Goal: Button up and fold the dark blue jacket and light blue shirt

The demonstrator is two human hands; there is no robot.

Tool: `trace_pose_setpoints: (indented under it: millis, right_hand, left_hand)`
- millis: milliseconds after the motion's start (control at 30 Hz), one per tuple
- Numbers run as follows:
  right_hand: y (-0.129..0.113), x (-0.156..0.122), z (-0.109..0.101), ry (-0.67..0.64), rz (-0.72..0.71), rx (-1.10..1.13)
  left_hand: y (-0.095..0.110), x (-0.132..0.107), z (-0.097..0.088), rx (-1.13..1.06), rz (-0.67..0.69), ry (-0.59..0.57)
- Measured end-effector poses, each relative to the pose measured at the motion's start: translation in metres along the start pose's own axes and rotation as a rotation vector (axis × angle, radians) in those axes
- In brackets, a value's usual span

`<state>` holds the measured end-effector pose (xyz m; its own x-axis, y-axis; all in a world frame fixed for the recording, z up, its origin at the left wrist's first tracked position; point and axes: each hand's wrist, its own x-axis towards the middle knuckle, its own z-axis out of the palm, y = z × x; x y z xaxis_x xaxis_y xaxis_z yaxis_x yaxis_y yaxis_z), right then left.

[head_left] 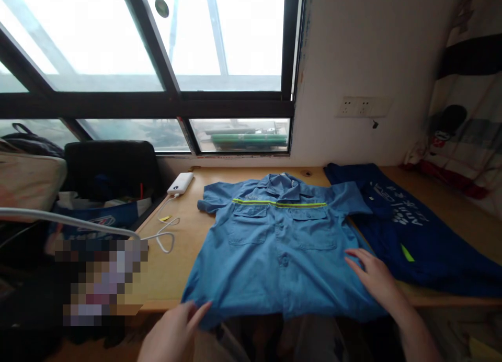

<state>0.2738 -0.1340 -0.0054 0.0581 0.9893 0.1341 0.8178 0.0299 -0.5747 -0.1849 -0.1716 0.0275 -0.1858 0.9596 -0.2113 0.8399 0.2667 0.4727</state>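
Observation:
A blue short-sleeved button-up work shirt [257, 278] lies spread face up on the wooden table, collar towards the window. It has a yellow-green stripe across the chest and two flap pockets. Its hem hangs over the near table edge. My left hand [172, 328] is at the lower left corner of the hem, its thumb stretched out apart from the index finger; the other fingers are hidden. At the shirt's right side, my right hand [368, 270] is open with fingers spread, at or just over the cloth.
A dark blue garment [415, 231] with white print lies on the table at right. A white power bank [180, 183] with a white cable [167, 236] rests at left. Beside the table stand a black chair back [112, 160] and bags. A blurred-out item [105, 283] covers the left edge.

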Motion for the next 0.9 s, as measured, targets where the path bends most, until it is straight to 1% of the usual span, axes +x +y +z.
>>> trace_pose_setpoints:
  millis: [33, 67, 100, 133, 167, 200, 233, 300, 333, 400, 533, 600, 700, 800, 867, 900]
  right_hand:
    - [-0.021, 0.027, 0.015, 0.027, -0.058, -0.019]
    - [-0.039, 0.055, 0.031, 0.045, -0.097, -0.049]
    - [-0.056, 0.081, 0.048, 0.054, -0.11, -0.1]
    - [-0.07, 0.105, 0.065, 0.04, -0.102, -0.16]
    - [-0.081, 0.127, 0.08, 0.008, -0.078, -0.212]
    - [-0.09, 0.147, 0.094, -0.027, -0.048, -0.254]
    - [-0.097, 0.164, 0.105, -0.062, -0.02, -0.291]
    - [-0.106, 0.191, 0.118, -0.125, 0.026, -0.346]
    - [-0.107, 0.201, 0.122, -0.151, 0.041, -0.365]
    - [-0.107, 0.218, 0.124, -0.173, 0.057, -0.39]
    - [-0.095, 0.245, 0.122, -0.152, 0.037, -0.413]
    - [-0.088, 0.256, 0.121, -0.172, 0.025, -0.411]
    - [-0.085, 0.268, 0.124, -0.191, 0.031, -0.396]
    - [-0.086, 0.267, 0.126, -0.146, 0.038, -0.349]
    - [-0.085, 0.259, 0.12, -0.081, 0.006, -0.26]
    - [-0.084, 0.254, 0.114, -0.05, -0.029, -0.188]
  left_hand:
    - [0.025, 0.016, 0.0, 0.035, 0.154, -0.004]
    - [0.05, 0.035, 0.002, 0.051, 0.309, 0.023]
    - [0.076, 0.057, 0.007, 0.04, 0.465, 0.081]
    - [0.101, 0.08, 0.014, 0.022, 0.574, 0.138]
    - [0.124, 0.105, 0.022, 0.008, 0.638, 0.182]
    - [0.145, 0.129, 0.03, 0.013, 0.672, 0.197]
    - [0.162, 0.151, 0.039, 0.036, 0.685, 0.185]
    - [0.187, 0.19, 0.055, 0.12, 0.673, 0.097]
    - [0.195, 0.205, 0.062, 0.134, 0.672, 0.081]
    - [0.204, 0.229, 0.073, 0.165, 0.664, 0.073]
    - [0.21, 0.259, 0.09, 0.254, 0.597, 0.126]
    - [0.212, 0.273, 0.095, 0.272, 0.561, 0.132]
    - [0.217, 0.288, 0.096, 0.272, 0.521, 0.1]
    - [0.22, 0.29, 0.096, 0.266, 0.496, 0.085]
    - [0.216, 0.279, 0.098, 0.244, 0.516, 0.106]
    - [0.212, 0.268, 0.098, 0.226, 0.542, 0.105]
